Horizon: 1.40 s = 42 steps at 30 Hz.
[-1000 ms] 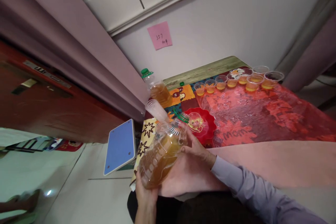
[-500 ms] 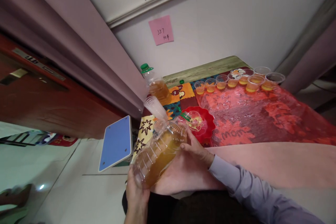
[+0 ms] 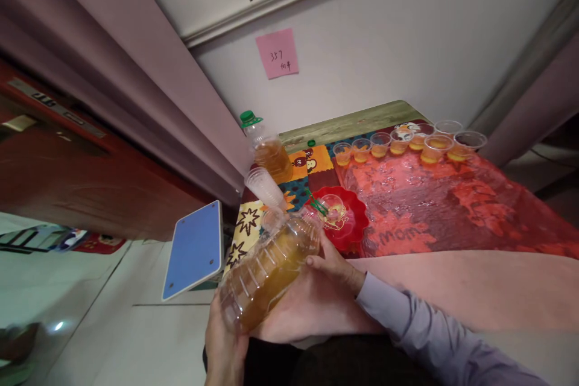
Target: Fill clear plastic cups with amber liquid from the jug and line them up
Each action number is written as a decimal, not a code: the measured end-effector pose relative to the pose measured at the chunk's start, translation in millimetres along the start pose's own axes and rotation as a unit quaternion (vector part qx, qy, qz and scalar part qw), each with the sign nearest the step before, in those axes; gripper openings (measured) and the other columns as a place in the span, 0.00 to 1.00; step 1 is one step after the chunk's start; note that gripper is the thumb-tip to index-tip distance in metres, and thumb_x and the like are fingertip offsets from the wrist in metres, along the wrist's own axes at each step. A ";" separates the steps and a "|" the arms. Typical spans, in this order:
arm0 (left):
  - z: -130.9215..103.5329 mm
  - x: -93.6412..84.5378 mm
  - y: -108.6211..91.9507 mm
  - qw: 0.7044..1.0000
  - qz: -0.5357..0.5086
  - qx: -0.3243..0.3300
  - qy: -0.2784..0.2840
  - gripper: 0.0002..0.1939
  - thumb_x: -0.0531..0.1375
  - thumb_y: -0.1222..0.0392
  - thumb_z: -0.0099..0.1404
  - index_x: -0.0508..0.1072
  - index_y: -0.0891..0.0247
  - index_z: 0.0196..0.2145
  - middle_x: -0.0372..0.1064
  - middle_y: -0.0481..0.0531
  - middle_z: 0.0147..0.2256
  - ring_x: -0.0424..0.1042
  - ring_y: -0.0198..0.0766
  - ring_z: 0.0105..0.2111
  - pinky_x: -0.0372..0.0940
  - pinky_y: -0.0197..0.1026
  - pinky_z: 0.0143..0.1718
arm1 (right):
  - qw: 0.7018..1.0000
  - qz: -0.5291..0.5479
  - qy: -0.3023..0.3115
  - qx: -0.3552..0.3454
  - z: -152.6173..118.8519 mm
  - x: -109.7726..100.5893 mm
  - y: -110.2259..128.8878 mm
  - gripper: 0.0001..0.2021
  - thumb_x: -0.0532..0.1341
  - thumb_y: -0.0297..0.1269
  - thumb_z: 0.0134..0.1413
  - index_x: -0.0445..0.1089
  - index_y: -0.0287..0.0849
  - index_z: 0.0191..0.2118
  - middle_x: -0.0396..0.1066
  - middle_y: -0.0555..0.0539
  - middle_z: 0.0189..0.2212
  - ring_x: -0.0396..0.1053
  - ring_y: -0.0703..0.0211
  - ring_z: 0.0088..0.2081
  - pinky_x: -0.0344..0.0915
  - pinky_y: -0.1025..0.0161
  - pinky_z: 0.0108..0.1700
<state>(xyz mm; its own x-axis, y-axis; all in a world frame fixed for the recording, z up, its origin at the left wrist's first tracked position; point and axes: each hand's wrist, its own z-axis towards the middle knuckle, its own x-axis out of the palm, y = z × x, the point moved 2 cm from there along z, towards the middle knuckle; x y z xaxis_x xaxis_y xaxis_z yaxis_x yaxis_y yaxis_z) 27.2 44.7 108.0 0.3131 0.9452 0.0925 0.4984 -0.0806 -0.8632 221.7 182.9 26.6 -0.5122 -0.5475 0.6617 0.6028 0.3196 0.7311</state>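
Observation:
A large clear plastic bottle [image 3: 271,271], partly filled with yellow-brown liquid, lies tilted between my hands with its neck toward the upper right. My left hand [image 3: 224,338] grips its base end. Near the neck, my right hand [image 3: 335,265] is closed on the bottle. Just beyond the neck sits a red scalloped dish [image 3: 355,223] with green sticks and a clear round piece in it. A stack of clear plastic cups [image 3: 265,187] leans beyond the bottle's upper side. Several cups [image 3: 436,148] with a little yellow liquid stand along the table's far right.
Another bottle [image 3: 274,160] with a green cap stands upright at the back left, near a small green cap [image 3: 311,143]. A blue board [image 3: 194,250] is left of the table [image 3: 407,289]. Behind is a wall with a pink note [image 3: 277,53].
The bottle and both my hands have shifted slightly left and down in view. The whole scene has also moved a little left. My grip looks the same.

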 end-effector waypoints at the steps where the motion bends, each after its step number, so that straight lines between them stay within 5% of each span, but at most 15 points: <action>1: -1.6 1.0 -1.0 1.000 0.001 0.001 0.001 0.16 0.62 0.58 0.69 0.85 0.61 0.50 0.87 0.54 0.42 0.86 0.47 0.48 0.78 0.48 0.58 | 1.000 0.001 0.002 0.001 0.2 0.3 0.3 0.60 0.81 0.58 0.51 0.48 0.54 0.79 0.58 0.36 0.78 0.58 0.36 0.79 0.52 0.35 0.80; 27: -15.4 10.9 -10.7 0.999 0.012 0.046 0.020 0.13 0.62 0.58 0.68 0.85 0.61 0.44 0.86 0.57 0.48 0.81 0.53 0.58 0.72 0.55 0.67 | 1.000 0.018 0.005 -0.010 2.4 1.8 5.8 0.56 0.81 0.58 0.52 0.54 0.54 0.79 0.62 0.39 0.77 0.59 0.35 0.78 0.54 0.33 0.79; 42: -9.6 7.8 -6.6 0.998 0.003 0.036 0.060 0.17 0.65 0.49 0.68 0.85 0.60 0.48 0.85 0.58 0.52 0.78 0.56 0.62 0.65 0.61 0.72 | 0.999 0.020 -0.030 -0.005 2.5 0.5 1.6 0.53 0.80 0.61 0.50 0.59 0.51 0.75 0.67 0.38 0.74 0.63 0.37 0.75 0.57 0.36 0.77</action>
<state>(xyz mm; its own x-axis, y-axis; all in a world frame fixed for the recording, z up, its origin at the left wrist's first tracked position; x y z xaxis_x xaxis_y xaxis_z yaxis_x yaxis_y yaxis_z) 34.0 49.6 119.2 0.4121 0.9000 0.1418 0.4377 -0.0590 -0.8972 220.8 185.0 28.5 -0.5232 -0.4880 0.6987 0.6286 0.3326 0.7030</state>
